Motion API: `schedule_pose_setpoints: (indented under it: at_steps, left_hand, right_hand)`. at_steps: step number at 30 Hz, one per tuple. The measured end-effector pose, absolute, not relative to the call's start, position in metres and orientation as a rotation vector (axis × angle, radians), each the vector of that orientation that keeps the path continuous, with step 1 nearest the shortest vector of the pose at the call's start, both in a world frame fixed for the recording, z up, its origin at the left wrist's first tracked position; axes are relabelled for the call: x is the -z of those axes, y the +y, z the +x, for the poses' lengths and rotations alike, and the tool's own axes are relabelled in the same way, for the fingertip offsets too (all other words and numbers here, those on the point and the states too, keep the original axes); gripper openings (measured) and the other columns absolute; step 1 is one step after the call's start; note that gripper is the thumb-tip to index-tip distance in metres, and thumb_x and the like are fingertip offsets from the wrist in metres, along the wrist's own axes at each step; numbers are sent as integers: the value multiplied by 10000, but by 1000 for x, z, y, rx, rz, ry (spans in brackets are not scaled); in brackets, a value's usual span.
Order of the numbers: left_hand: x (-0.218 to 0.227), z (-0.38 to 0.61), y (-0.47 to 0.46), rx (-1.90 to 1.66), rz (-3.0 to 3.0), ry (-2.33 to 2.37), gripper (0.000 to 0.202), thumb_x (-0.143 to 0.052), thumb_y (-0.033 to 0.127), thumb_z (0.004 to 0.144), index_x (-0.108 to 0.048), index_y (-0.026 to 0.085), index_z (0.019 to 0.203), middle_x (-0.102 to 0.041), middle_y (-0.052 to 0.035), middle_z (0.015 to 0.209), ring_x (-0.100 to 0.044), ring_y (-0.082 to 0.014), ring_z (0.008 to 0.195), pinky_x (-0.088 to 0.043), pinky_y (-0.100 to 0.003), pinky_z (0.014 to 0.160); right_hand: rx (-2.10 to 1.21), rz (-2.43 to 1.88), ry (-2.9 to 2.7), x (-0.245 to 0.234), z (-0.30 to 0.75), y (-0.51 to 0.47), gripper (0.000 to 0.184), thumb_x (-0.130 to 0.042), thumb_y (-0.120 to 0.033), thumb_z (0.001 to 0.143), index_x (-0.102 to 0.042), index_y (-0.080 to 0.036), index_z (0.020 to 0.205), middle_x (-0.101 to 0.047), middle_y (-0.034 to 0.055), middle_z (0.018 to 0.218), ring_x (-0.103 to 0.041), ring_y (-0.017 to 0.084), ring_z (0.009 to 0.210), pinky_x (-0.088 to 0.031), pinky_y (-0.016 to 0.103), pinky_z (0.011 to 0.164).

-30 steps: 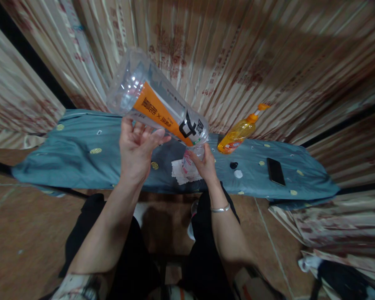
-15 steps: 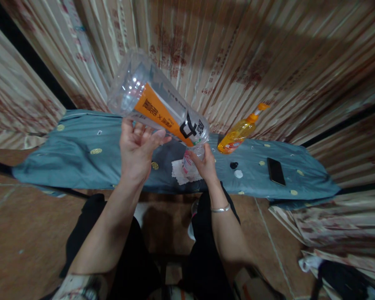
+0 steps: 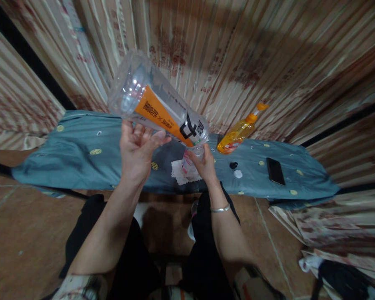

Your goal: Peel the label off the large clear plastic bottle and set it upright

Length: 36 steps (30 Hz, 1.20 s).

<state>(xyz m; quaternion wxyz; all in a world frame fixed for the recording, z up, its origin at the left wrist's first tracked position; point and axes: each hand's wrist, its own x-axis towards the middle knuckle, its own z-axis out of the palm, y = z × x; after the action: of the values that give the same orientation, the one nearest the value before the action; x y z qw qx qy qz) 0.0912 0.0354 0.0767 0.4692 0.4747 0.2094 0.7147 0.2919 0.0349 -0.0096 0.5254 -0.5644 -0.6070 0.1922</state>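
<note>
My left hand [image 3: 137, 150] grips a large clear plastic bottle [image 3: 156, 104] with an orange label, tipped so that its base points up left and its neck points down right. My right hand [image 3: 204, 164] is closed around a small clear bottle [image 3: 190, 163] standing under the big bottle's mouth, over a white paper napkin [image 3: 178, 171]. Both sit above a low table covered in a blue-grey cloth [image 3: 81, 154]. A silver bracelet [image 3: 220, 208] is on my right wrist.
On the cloth to the right stand an orange pump bottle [image 3: 237, 133], a black cap [image 3: 233, 165], a white cap [image 3: 238, 173] and a black phone [image 3: 275, 171]. Pleated beige curtains [image 3: 237, 54] hang behind. My knees in black trousers are below, on a brown floor.
The large bottle's orange label has turned slightly; both hands and the bottles stay in nearly the same place.
</note>
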Motion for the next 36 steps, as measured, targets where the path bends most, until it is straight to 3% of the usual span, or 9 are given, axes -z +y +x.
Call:
schedule_pose_setpoints:
  at_steps: [11, 18, 22, 31, 36]
  left_hand:
    - [-82, 95, 33, -1771, 1100, 503, 478, -912, 195, 647, -625, 330, 1004, -675, 35, 1120, -667, -199, 1014, -637, -280, 690]
    - [-84, 95, 30, -1748, 1087, 547, 491, -909, 201, 643, -634, 352, 1021, -674, 39, 1148, -638, -255, 1095, -632, -435, 837]
    - [-90, 96, 24, -1729, 1041, 604, 503, -901, 203, 640, -633, 361, 1035, -673, 32, 1125, -609, -293, 1174, -622, -396, 796]
    - [-92, 98, 24, -1763, 1030, 567, 458, -903, 191, 625, -641, 326, 975, -676, 27, 1075, -649, -237, 1035, -633, -357, 720]
    - [-90, 97, 24, -1732, 1043, 617, 461, -898, 225, 642, -641, 344, 1006, -672, 13, 1162, -635, -278, 1156, -633, -340, 736]
  right_hand:
    - [-462, -1398, -1455, 10, 293, 35, 481, -697, -540, 825, -577, -204, 1147, -707, 52, 942, -655, 232, 829, -524, 365, 769]
    - [-490, -1368, -1447, 12, 293, 37, 489, -684, -550, 830, -570, -212, 1165, -715, 69, 1007, -674, 252, 887, -528, 387, 806]
    - [-466, -1351, -1472, 11, 293, 36, 481, -681, -530, 841, -571, -204, 1177, -717, 77, 1036, -673, 256, 919, -529, 393, 831]
    - [-454, -1358, -1460, 11, 293, 36, 463, -690, -518, 838, -583, -207, 1164, -723, 70, 1004, -671, 248, 877, -532, 381, 793]
    - [-441, -1364, -1459, 12, 293, 36, 472, -692, -522, 835, -581, -211, 1173, -723, 66, 1006, -673, 247, 884, -531, 377, 796]
